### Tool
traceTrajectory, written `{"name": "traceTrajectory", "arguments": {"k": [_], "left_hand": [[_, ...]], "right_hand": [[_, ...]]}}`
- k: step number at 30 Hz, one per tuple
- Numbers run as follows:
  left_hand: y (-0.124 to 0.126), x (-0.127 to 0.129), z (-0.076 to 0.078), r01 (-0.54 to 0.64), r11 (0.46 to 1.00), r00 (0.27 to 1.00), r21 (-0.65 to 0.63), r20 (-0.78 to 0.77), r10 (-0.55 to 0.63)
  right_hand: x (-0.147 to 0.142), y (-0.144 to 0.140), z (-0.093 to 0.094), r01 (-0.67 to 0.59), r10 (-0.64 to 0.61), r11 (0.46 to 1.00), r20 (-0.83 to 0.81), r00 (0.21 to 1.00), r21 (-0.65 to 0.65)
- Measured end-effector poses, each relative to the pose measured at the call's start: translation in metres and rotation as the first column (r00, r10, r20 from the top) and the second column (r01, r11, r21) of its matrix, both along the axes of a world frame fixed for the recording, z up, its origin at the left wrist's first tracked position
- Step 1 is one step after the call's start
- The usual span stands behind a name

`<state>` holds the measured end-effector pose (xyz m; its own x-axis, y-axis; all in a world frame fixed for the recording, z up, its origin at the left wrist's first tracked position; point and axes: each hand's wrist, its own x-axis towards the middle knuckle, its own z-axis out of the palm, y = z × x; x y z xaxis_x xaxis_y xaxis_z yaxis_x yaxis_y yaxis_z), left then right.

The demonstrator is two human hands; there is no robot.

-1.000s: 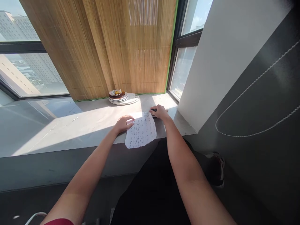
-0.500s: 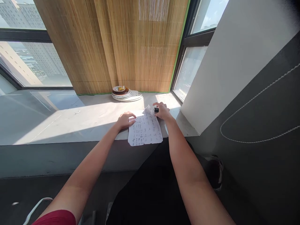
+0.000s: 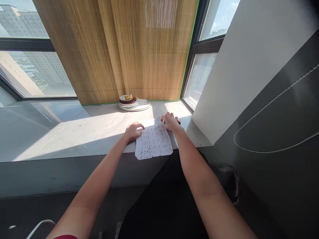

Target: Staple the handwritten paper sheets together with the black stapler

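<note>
A sheet of white paper point(image 3: 154, 142) covered in rows of handwritten marks lies on the window ledge, its lower edge hanging past the front. My left hand point(image 3: 134, 131) holds down the paper's left edge, fingers curled and thumb on the sheet. At its upper right corner, my right hand point(image 3: 170, 121) is closed around a small dark object point(image 3: 178, 122). Only a black and orange end of this object sticks out beside the hand; its kind cannot be made out. The palm hides the rest.
Behind the paper, a stack of plates point(image 3: 134, 105) stands on the sunlit ledge point(image 3: 99, 129). A bamboo blind point(image 3: 129, 49) hangs in front of the window. To the right are a wall point(image 3: 239, 66) and a looped beaded cord point(image 3: 261, 151).
My right hand has turned, so the object's black end facing the paper no longer shows and its other end appears at the right. The view has tilted slightly up.
</note>
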<state>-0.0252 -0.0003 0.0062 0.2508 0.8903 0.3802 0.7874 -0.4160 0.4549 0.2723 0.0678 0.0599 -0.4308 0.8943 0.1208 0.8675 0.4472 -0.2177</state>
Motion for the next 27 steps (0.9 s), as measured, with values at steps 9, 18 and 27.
{"name": "traceTrajectory", "arguments": {"k": [9, 18, 27], "left_hand": [[0.002, 0.003, 0.000, 0.129, 0.992, 0.988, -0.011, 0.092, -0.128], [0.007, 0.003, -0.009, 0.195, 0.980, 0.973, -0.048, 0.132, -0.188], [-0.001, 0.008, -0.001, 0.197, 0.977, 0.980, -0.085, 0.058, -0.192]], "right_hand": [[0.001, 0.001, -0.002, 0.123, -0.125, 0.992, -0.073, 0.989, -0.033], [0.006, -0.002, 0.003, 0.116, -0.146, 0.977, -0.166, 0.975, -0.178], [0.003, 0.011, -0.005, 0.159, -0.191, 0.975, -0.219, 0.957, -0.154]]}}
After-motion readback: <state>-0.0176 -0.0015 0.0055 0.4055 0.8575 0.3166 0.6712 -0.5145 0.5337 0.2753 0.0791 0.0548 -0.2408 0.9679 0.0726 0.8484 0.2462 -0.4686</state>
